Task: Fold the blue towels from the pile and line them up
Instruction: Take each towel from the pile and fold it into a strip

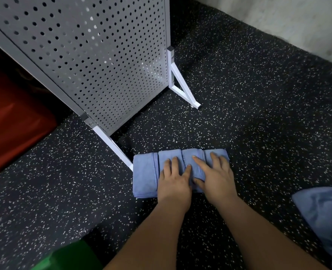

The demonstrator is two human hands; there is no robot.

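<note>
Left hand and right hand, both flat, press folded towels on speckled floor beside pegboard.

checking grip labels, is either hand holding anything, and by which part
Nothing is held. The left hand and right hand lie flat on top of the folded towels.
</note>
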